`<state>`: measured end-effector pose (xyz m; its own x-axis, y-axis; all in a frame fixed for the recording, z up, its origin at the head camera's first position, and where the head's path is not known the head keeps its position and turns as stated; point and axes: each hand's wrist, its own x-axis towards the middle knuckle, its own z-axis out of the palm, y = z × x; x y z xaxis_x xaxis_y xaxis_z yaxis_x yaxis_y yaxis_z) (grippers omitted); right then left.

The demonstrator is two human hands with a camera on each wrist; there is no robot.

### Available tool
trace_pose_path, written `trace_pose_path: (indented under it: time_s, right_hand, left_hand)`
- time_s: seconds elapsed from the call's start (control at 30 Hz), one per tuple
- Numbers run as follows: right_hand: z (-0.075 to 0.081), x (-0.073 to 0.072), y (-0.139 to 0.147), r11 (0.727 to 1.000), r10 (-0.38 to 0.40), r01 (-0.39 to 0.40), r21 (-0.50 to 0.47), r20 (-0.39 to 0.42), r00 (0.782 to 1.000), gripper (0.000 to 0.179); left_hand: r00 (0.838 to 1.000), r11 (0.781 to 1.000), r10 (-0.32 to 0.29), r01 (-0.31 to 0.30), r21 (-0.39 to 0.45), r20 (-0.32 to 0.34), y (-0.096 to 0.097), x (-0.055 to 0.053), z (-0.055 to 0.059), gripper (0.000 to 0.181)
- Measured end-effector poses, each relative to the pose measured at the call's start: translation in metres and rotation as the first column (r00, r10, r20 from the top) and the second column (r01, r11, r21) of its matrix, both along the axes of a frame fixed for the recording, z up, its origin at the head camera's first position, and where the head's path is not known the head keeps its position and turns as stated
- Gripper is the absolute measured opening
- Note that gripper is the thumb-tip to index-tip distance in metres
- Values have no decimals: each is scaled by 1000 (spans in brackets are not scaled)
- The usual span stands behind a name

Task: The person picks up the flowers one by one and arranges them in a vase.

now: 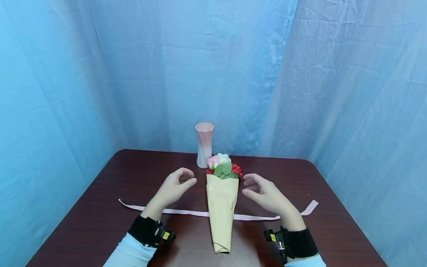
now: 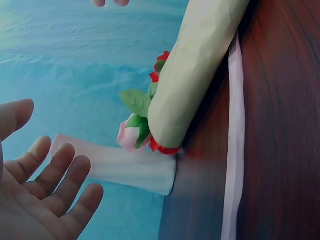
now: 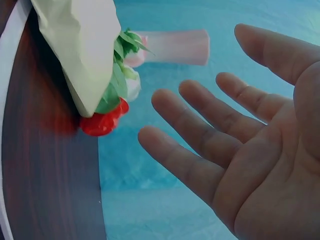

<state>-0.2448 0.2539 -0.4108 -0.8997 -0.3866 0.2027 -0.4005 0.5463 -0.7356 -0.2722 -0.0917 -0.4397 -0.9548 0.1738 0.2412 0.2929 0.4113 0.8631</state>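
Note:
A bouquet wrapped in cream paper (image 1: 221, 211) lies on the table, its flowers toward the far side. Pink and white roses (image 1: 218, 160), red flowers (image 1: 237, 170) and green leaves (image 1: 222, 170) show above the wrap. Beneath the bouquet a pale pink ribbon (image 1: 186, 212) runs crosswise, its ends out to both sides. My left hand (image 1: 175, 186) hovers left of the bouquet with relaxed fingers, touching nothing. On the other side my right hand (image 1: 263, 191) is held apart from the wrap, and its spread fingers (image 3: 195, 125) hold nothing in the right wrist view.
Behind the flowers stands a tall pink-and-white vase (image 1: 204, 144), upright near the table's back edge. The dark wooden table (image 1: 160, 163) has rounded far corners. Blue curtains (image 1: 200, 74) hang around its back and sides.

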Motion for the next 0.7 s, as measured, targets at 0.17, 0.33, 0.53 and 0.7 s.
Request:
trace_pose_path:
  time_s: [0.17, 0.33, 0.53, 0.7]
  right_hand:
    - [-5, -3, -8, 999, -1, 0, 43, 26, 1000, 43]
    - [-14, -5, -13, 999, 1, -5, 37, 122, 992, 45]
    - [-19, -4, -20, 999, -20, 27, -22, 272, 962, 41]
    - [-24, -4, -26, 999, -25, 33, -19, 318, 948, 32]
  left_hand:
    - [1000, 1000, -7, 7, -9, 11, 7, -3, -6, 30]
    - [999, 1000, -18, 19, -23, 41, 14, -7, -14, 27]
    - [997, 998, -33, 37, -57, 70, 20, -10, -21, 23]
    - [994, 994, -50, 59, -92, 96, 24, -13, -23, 27]
